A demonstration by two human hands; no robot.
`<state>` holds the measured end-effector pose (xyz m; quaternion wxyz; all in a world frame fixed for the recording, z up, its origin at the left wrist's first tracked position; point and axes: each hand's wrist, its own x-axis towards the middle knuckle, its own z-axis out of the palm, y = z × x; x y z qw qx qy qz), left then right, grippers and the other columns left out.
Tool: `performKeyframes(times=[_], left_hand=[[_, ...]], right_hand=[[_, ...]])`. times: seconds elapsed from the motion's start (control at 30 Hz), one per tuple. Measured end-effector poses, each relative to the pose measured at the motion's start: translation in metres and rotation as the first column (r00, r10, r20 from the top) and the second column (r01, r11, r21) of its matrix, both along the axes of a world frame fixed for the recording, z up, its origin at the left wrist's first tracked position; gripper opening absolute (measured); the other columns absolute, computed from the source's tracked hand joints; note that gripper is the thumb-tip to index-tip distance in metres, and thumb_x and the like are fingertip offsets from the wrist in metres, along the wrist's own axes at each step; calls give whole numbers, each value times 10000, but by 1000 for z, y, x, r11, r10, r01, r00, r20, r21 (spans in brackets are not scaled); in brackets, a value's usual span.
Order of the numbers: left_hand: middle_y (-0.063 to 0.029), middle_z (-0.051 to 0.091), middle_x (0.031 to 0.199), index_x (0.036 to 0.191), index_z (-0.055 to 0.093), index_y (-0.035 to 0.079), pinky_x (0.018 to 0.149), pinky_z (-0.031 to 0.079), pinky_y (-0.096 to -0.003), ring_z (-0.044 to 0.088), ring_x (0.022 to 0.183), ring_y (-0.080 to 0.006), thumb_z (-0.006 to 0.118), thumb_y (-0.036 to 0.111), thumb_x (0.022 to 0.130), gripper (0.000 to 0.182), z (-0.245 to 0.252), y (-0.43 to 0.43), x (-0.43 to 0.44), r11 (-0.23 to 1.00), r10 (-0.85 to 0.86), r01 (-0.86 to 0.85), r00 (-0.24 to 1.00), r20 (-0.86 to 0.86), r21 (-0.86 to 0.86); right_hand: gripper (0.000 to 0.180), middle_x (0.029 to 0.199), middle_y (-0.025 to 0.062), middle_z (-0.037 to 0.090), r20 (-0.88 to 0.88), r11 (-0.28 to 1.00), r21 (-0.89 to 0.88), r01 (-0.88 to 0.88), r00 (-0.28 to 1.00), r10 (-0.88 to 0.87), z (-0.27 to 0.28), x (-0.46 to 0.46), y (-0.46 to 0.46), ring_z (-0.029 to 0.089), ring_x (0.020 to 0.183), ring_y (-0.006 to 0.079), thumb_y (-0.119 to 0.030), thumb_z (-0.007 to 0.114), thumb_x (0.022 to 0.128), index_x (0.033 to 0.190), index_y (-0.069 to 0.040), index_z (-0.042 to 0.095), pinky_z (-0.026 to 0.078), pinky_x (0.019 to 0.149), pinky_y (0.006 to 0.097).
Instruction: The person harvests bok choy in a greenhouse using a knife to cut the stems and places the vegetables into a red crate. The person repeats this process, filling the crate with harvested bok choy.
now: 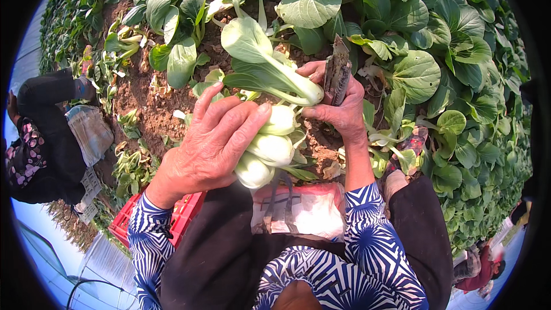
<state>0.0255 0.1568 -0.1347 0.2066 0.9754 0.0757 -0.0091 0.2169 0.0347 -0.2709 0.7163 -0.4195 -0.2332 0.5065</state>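
Observation:
My right hand (342,103) grips a soil-caked blade tool (337,73), probably a knife, against its palm. Its thumb and fingers also hold the pale base of a bok choy head (288,75), whose leaves point up and left. Close by, my left hand (215,142) is on three more bok choy heads (271,150), bunched beneath its thumb and palm with their white bases facing right. The leaves of that bunch are mostly hidden behind the hand. Fingers of the left hand spread slightly upward, near the leaves of the single head.
Between my knees is a white and pink padded bag (301,211) with dark straps. A red plastic crate (189,213) stands beside my left leg. Bok choy plants (417,77) grow densely ahead and right; cut leaves litter the soil (146,103). Another person (47,137) sits at far left.

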Motion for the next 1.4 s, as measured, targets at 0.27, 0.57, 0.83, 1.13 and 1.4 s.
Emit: performKeyframes(times=[0.27,0.57,0.83,1.13,1.4], left_hand=[[-271,421,1384,1463,279,21,1069,325,-539,456,1256,-431,792,286,689,966,0,21,7,911,-81,30,991,-108,-411],[-170,594,886,1540,124,114,725,510,-443,623,830,-348,815,223,649,1133,-54,146,-19,958,229,-59,750,-621,282],[-229,600,1190,1546,70,126,876,515,-437,619,1017,-390,840,210,607,1217,-66,161,-77,953,287,-292,790,-541,79],[-238,659,939,1551,5,157,694,506,-472,645,798,-405,770,97,610,1214,-64,153,-87,960,255,-276,780,-572,51],[-215,649,721,1539,-30,116,632,519,-466,647,692,-392,754,130,581,1239,-74,171,-104,924,371,-336,671,-641,183]], right_hand=[[451,939,123,675,-432,996,52,-77,897,92,17,-27,5,651,826,184,-130,844,657,1010,44,625,528,768,312],[323,787,191,608,447,846,-471,-250,760,473,-21,-49,83,593,733,307,-236,621,884,983,58,532,465,701,428],[324,889,347,618,477,802,-562,-203,712,515,-43,-122,158,613,903,499,-214,528,909,961,105,502,489,786,538],[211,865,300,651,840,841,-441,-314,188,510,-49,-115,191,661,851,432,-108,488,862,977,63,532,533,730,498],[185,809,276,651,857,827,-422,-372,134,498,-55,-100,196,649,811,436,-140,512,879,848,33,569,522,696,509]])
